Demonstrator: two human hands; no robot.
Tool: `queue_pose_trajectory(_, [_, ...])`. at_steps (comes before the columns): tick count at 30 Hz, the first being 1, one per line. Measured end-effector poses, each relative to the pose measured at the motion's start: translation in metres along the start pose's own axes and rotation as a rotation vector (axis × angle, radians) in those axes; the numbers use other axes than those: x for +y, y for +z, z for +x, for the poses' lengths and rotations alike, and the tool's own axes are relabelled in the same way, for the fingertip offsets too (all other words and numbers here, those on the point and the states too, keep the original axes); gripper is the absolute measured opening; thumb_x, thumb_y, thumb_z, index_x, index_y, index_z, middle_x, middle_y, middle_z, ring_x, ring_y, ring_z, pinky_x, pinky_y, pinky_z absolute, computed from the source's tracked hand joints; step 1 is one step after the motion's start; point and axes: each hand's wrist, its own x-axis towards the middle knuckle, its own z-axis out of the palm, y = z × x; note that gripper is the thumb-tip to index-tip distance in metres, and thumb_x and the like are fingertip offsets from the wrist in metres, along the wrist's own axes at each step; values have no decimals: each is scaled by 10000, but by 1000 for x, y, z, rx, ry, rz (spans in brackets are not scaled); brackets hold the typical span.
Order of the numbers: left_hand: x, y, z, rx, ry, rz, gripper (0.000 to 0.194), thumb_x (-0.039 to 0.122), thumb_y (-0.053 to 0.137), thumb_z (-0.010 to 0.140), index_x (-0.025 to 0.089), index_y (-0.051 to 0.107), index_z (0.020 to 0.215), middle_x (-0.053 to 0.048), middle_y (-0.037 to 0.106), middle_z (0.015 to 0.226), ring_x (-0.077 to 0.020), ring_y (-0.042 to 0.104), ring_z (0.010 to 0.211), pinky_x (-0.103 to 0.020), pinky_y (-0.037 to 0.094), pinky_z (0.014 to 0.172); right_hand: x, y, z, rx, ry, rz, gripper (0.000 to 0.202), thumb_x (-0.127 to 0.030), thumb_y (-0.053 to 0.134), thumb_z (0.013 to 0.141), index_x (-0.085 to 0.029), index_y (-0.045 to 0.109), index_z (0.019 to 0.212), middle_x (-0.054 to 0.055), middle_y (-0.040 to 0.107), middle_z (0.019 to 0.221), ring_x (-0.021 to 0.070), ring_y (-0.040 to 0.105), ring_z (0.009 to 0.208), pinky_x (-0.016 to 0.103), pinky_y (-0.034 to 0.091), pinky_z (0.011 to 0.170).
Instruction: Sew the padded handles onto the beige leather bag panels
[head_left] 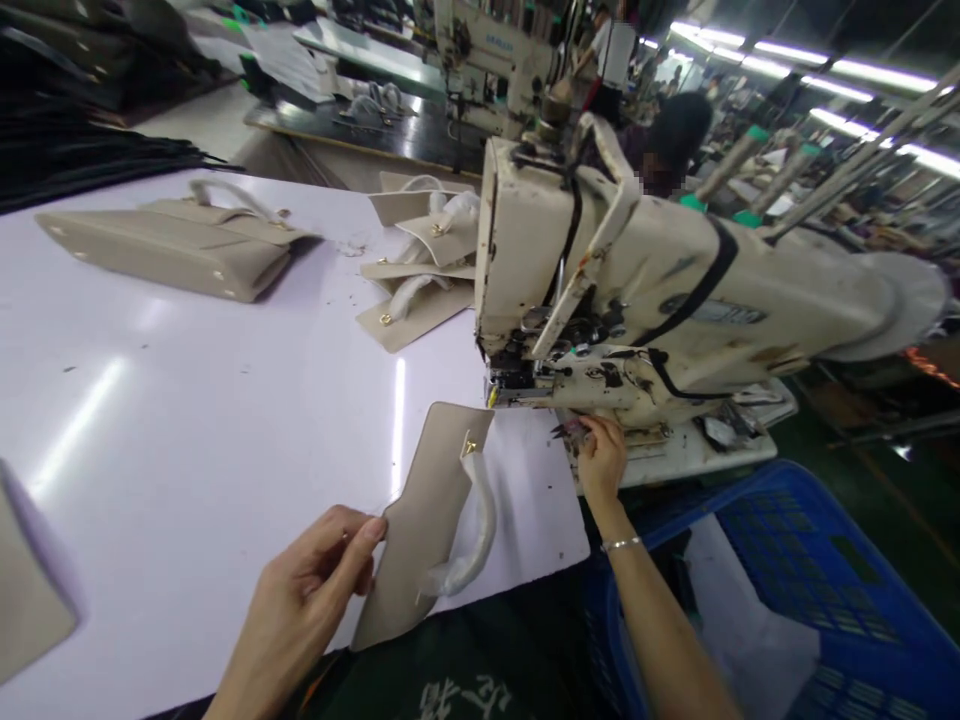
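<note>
My left hand (322, 575) pinches the left edge of a beige flap panel (424, 510), which lies at the table's front edge. A curved handle (484, 510) in clear wrap is fixed to the panel with gold hardware. My right hand (602, 455), closed round small dark thread snips (571, 431), is low beside the sewing machine (600, 260), under its arm. The panel's far corner lies just below the machine's needle area.
A beige bag (187, 240) lies at the back left of the white table (247, 430). Several handled flap pieces (420, 300) are piled behind the needle area. A blue basket (817, 560) stands at right. Another beige piece (26, 590) is at far left.
</note>
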Motion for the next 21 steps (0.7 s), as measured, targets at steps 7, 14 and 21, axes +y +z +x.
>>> queue_pose_trajectory(7, [13,6,-3,15,-212,-58,405,604,646,816,208,639,898,4,603,619,-141,491,553,-220,348,487,31,-1,21,-441,-224,16,468,-62,475,832,-226,697,1211,73,719,1080,243,596,1104,455,442,1064])
queue_pose_trajectory(14, [17,14,-8,-26,-346,-416,410,554,625,873,146,622,921,-59,713,697,-118,528,539,-201,414,481,-7,-20,4,-350,-126,-2,393,-244,387,1000,-185,650,1286,124,657,1127,240,630,972,393,523,875])
queue_pose_trajectory(21, [27,13,-12,-104,-491,-625,363,485,688,862,130,668,932,-120,759,963,-168,700,890,-189,547,692,-121,-94,-4,-376,-108,198,444,-357,440,1026,-215,505,1441,115,637,1137,233,608,1032,374,498,898])
